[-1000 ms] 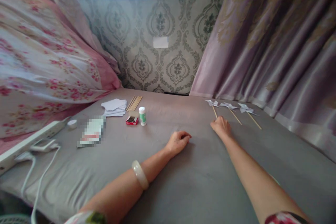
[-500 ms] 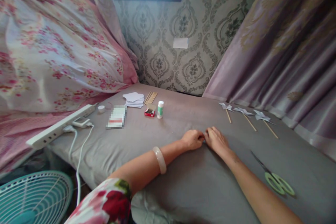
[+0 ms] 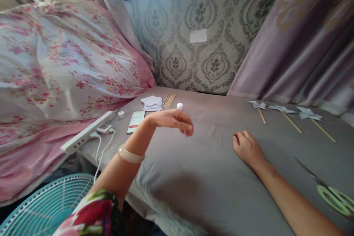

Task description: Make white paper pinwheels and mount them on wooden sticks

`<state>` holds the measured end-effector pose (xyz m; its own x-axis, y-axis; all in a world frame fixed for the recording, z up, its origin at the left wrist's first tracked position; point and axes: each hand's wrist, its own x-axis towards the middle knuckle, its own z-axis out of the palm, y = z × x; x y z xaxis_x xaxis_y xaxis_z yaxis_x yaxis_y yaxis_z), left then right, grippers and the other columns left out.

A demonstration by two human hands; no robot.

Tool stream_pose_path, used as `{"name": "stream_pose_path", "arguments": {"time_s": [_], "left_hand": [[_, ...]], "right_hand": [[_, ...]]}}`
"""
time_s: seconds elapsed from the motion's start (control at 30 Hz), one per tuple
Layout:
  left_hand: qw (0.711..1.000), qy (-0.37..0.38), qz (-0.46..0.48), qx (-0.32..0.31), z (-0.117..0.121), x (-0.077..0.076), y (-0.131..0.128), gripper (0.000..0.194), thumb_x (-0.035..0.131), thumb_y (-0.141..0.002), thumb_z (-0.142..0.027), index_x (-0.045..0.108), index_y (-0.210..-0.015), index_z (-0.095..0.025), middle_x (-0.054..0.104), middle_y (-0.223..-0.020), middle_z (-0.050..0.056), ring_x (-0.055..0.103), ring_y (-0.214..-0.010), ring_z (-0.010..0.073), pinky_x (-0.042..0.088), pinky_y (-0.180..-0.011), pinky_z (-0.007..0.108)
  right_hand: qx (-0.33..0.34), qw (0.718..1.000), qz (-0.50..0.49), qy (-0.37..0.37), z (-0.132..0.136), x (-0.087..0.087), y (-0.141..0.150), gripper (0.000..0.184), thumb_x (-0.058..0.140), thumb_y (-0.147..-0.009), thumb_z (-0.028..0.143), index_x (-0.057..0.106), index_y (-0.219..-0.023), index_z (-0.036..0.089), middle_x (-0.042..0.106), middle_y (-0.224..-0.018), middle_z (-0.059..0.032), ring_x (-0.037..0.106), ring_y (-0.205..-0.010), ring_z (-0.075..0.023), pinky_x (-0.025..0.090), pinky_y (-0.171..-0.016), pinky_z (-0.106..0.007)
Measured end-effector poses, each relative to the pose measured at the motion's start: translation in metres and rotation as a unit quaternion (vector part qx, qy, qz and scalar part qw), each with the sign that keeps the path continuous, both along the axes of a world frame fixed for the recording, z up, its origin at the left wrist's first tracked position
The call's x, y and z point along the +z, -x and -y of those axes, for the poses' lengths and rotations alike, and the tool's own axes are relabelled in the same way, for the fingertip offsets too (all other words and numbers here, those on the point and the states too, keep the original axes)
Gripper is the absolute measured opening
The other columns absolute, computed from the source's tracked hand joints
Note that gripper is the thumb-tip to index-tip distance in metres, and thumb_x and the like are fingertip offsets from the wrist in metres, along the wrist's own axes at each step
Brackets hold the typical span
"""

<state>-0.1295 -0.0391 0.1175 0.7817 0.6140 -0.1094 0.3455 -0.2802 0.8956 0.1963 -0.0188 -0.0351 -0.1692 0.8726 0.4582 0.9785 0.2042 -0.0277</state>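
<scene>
My left hand [image 3: 174, 121], with a pale bangle [image 3: 131, 155] on the wrist, hovers above the grey sheet. Its fingers droop, bent and close together, and nothing shows in them. It is nearest the glue stick [image 3: 180, 106], of which only the white top is visible behind it. My right hand [image 3: 248, 148] rests on the sheet with curled fingers. Its palm side is hidden, so I cannot tell whether it holds anything. Beyond it lie three paper pinwheels on sticks, the nearest pinwheel [image 3: 257, 105] to the left of the others. Green-handled scissors [image 3: 323, 184] lie right of my right forearm.
A stack of white paper pieces [image 3: 152, 104] and several wooden sticks [image 3: 169, 100] lie at the back left. Closer in are a phone [image 3: 135, 121], a small white cap [image 3: 121, 114] and a power strip [image 3: 88, 132] with cables. A teal fan [image 3: 52, 206] stands below the edge.
My hands were together half a second ago and are now apart. The left has risen and moved left, covering the red box. The right has let go of the near pinwheel's stick since one second ago.
</scene>
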Motion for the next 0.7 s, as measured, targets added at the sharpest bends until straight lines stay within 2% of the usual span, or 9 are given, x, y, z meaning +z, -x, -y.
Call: {"name": "stream_pose_path", "arguments": {"time_s": [0.07, 0.1, 0.13, 0.2, 0.23, 0.33, 0.43, 0.57, 0.7], "left_hand": [[0.989, -0.033, 0.022, 0.144, -0.019, 0.0, 0.033, 0.034, 0.063, -0.079, -0.046, 0.07, -0.089, -0.014, 0.072, -0.086, 0.009, 0.065, -0.075, 0.0143, 0.051, -0.073, 0.027], [0.971, -0.058, 0.034, 0.229, -0.03, -0.003, 0.048, 0.036, 0.063, -0.078, -0.047, 0.07, -0.087, -0.013, 0.072, -0.086, 0.01, 0.065, -0.073, 0.0142, 0.052, -0.073, 0.027], [0.944, -0.085, 0.028, 0.317, -0.041, -0.007, 0.063, 0.036, 0.061, -0.078, -0.046, 0.07, -0.087, -0.012, 0.072, -0.089, 0.011, 0.065, -0.074, 0.0142, 0.052, -0.073, 0.027], [0.849, -0.152, -0.031, 0.506, -0.061, -0.019, 0.091, 0.034, 0.058, -0.076, -0.041, 0.07, -0.085, -0.011, 0.072, -0.086, 0.011, 0.066, -0.072, 0.0143, 0.052, -0.068, 0.025], [0.818, -0.166, -0.054, 0.548, -0.069, -0.025, 0.104, 0.034, 0.055, -0.077, -0.038, 0.069, -0.086, -0.009, 0.072, -0.087, 0.012, 0.066, -0.072, 0.015, 0.052, -0.067, 0.024], [0.764, -0.187, -0.115, 0.607, -0.085, -0.039, 0.135, 0.032, 0.055, -0.071, -0.032, 0.069, -0.084, -0.008, 0.072, -0.078, 0.012, 0.066, -0.071, 0.0185, 0.051, -0.063, 0.025], [0.737, -0.204, -0.182, 0.619, -0.094, -0.044, 0.154, 0.026, 0.058, -0.063, -0.027, 0.071, -0.078, -0.011, 0.071, -0.071, 0.009, 0.067, -0.076, 0.0232, 0.05, -0.066, 0.026], [0.741, -0.206, -0.259, 0.584, -0.108, -0.047, 0.163, 0.023, 0.058, -0.06, -0.021, 0.073, -0.076, -0.013, 0.073, -0.081, 0.009, 0.066, -0.088, 0.0251, 0.048, -0.075, 0.025], [0.753, -0.2, -0.318, 0.54, -0.122, -0.052, 0.16, 0.027, 0.06, -0.062, -0.022, 0.074, -0.085, -0.016, 0.074, -0.095, 0.007, 0.065, -0.096, 0.024, 0.047, -0.081, 0.023]], "right_hand": [[-0.001, 1.0, 0.0, 0.007, 0.0, 0.0, 0.0, 0.024, 0.041, -0.09, 0.022, 0.064, -0.094, 0.013, 0.061, -0.091, -0.0118, 0.056, -0.085, -0.022, 0.042, -0.074, -0.032], [-0.001, 1.0, 0.001, 0.011, 0.0, 0.001, 0.0, 0.025, 0.041, -0.09, 0.023, 0.064, -0.095, 0.013, 0.061, -0.091, -0.0118, 0.056, -0.085, -0.0222, 0.042, -0.074, -0.032], [-0.002, 1.0, 0.001, 0.013, 0.001, 0.001, 0.0, 0.025, 0.041, -0.091, 0.023, 0.064, -0.096, 0.013, 0.061, -0.092, -0.0118, 0.056, -0.085, -0.0223, 0.043, -0.073, -0.032], [-0.003, 1.0, 0.003, 0.014, 0.002, 0.003, 0.001, 0.025, 0.042, -0.091, 0.023, 0.064, -0.096, 0.013, 0.061, -0.092, -0.0122, 0.056, -0.086, -0.0225, 0.043, -0.073, -0.033], [-0.004, 1.0, 0.004, 0.012, 0.002, 0.003, 0.002, 0.025, 0.042, -0.091, 0.022, 0.064, -0.095, 0.013, 0.061, -0.092, -0.0125, 0.056, -0.086, -0.0226, 0.043, -0.074, -0.033], [-0.009, 1.0, 0.01, 0.009, 0.003, 0.004, 0.003, 0.024, 0.042, -0.09, 0.021, 0.064, -0.094, 0.012, 0.061, -0.092, -0.0128, 0.056, -0.086, -0.023, 0.044, -0.075, -0.033], [-0.008, 1.0, 0.015, 0.011, 0.003, 0.004, 0.004, 0.025, 0.041, -0.09, 0.021, 0.064, -0.095, 0.011, 0.061, -0.092, -0.0125, 0.056, -0.087, -0.0232, 0.043, -0.077, -0.033], [-0.005, 1.0, 0.008, 0.006, 0.004, 0.005, 0.005, 0.027, 0.04, -0.09, 0.022, 0.064, -0.096, 0.011, 0.061, -0.093, -0.0129, 0.055, -0.088, -0.024, 0.043, -0.078, -0.033], [-0.004, 1.0, -0.015, 0.004, 0.006, 0.005, 0.005, 0.027, 0.039, -0.089, 0.022, 0.064, -0.094, 0.014, 0.06, -0.092, -0.0127, 0.055, -0.087, -0.0238, 0.044, -0.078, -0.035]]}}
